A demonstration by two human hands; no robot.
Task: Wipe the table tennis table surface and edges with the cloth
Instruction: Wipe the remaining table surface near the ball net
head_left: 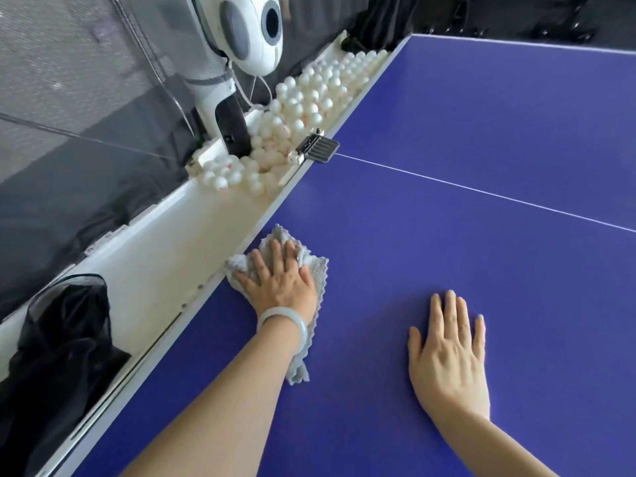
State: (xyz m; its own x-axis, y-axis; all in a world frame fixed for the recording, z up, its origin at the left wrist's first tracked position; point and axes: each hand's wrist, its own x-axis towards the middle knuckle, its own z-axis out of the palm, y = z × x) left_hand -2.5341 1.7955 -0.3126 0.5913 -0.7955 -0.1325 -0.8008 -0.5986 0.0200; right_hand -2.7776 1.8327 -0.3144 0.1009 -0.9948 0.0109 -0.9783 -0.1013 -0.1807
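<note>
1. One blue table tennis table filling most of the view, crossed by a thin white line.
2. Long white trough fixed along its left edge, heaped at the far end with white balls, bare at the near end.
3. White ball machine rising from that heap.
4. Black net bag slumped at the trough's near end.
5. Grey cloth crumpled on the surface, touching the table's edge.
6. Left hand, fingers spread, pressing flat on the cloth, not clenching it.
7. Right hand flat on the bare surface, holding nothing.
</note>
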